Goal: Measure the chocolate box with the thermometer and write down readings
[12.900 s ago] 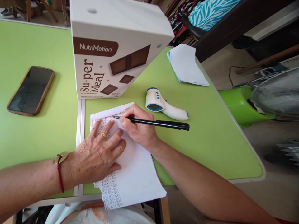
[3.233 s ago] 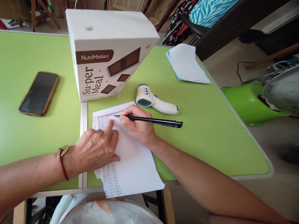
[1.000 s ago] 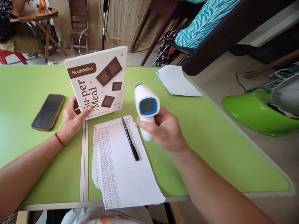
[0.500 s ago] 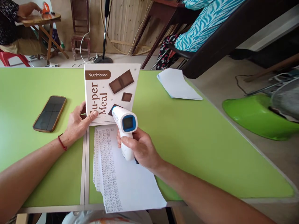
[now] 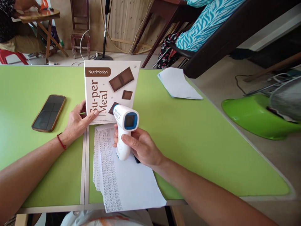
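Observation:
A white box (image 5: 122,94) printed "NutriMotion" and "Su-per Meal", with chocolate pieces on its face, stands upright on the green table. My left hand (image 5: 78,121) grips its lower left edge, thumb on the front and fingers behind. In my right hand (image 5: 141,144) is a white and blue infrared thermometer (image 5: 122,144), its dark screen facing me and its front end pointing at the box. The thermometer overlaps the box's lower right part. Beneath it lie sheets of paper (image 5: 134,188) with rows of handwritten letters along the left side.
A phone (image 5: 49,113) in a brown case lies left of my left hand. Folded papers (image 5: 177,83) rest at the table's (image 5: 199,150) far right. Beyond are a wooden chair (image 5: 80,39), a stand (image 5: 105,40), a green plastic seat (image 5: 254,116) and two seated people.
My right hand has turned the thermometer slightly, so its handle leans further left and more of its left side shows. My left hand keeps hold of the box. The view has shifted slightly.

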Motion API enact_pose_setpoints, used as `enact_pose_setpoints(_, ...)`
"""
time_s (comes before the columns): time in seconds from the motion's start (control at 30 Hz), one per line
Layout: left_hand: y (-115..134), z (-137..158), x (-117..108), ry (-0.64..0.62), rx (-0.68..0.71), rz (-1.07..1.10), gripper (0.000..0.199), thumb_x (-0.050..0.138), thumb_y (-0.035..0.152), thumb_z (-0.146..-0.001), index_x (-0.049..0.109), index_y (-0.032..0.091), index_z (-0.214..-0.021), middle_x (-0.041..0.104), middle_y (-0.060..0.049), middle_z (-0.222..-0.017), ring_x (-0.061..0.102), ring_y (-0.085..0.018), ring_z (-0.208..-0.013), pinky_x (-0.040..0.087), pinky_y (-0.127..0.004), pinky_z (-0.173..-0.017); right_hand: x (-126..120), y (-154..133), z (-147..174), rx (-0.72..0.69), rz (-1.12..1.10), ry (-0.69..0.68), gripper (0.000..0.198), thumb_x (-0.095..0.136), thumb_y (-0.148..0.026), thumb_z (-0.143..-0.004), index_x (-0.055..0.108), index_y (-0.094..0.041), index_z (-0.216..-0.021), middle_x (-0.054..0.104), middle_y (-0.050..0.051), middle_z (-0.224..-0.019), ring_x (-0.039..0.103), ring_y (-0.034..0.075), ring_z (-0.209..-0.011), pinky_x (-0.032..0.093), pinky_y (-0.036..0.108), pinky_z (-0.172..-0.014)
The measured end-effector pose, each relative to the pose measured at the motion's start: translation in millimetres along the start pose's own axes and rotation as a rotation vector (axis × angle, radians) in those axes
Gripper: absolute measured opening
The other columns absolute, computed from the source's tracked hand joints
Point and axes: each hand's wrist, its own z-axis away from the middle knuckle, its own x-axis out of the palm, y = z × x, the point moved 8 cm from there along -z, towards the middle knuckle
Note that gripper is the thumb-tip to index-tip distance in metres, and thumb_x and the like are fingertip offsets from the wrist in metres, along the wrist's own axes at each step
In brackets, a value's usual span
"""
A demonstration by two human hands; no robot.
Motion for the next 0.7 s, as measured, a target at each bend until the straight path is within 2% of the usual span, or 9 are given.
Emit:
enact_pose_setpoints(0.33, 0.1, -0.1, 0.5, 0.0, -0.002, 0.011, 0.044, 0.069, 0.051, -0.081, 0.065, 0.016, -0.107, 0.07, -0.009, -0.107, 0.067, -0.023, -0.089, 0.055, -0.035, -0.072, -2.9, -1.5, -0.1, 0.021, -0.008, 0.028, 0.032, 0.072, -0.049, -0.075, 0.059, -0.02, -0.078, 0.062, 0.001, -0.071, 0.06, 0.014, -0.065, 0.052, 0.033, -0.06)
enact_pose_setpoints(0.57, 1.4, 0.9, -0.6, 0.023, 0.004, -0.009, 0.044, 0.069, 0.052, -0.081, 0.065, 0.016, -0.106, 0.07, -0.009, -0.106, 0.067, -0.024, -0.091, 0.056, -0.035, -0.072, -3.0, 2.0, -1.5, 0.033, -0.045, 0.006, 0.032, 0.075, -0.046, -0.073, 0.058, -0.021, -0.084, 0.06, 0.0, -0.075, 0.062, 0.014, -0.067, 0.055, 0.032, -0.064)
enact_pose_setpoints(0.7, -4.7, 0.4, 0.4, 0.028, 0.013, 0.046, 0.049, 0.07, 0.051, -0.08, 0.062, 0.016, -0.114, 0.068, -0.012, -0.11, 0.067, -0.025, -0.093, 0.058, -0.037, -0.072, -2.5, 1.9, -0.8, 0.023, -0.05, 0.014, 0.033, 0.076, -0.045, -0.072, 0.057, -0.021, -0.086, 0.06, -0.001, -0.075, 0.062, 0.013, -0.066, 0.056, 0.031, -0.063)
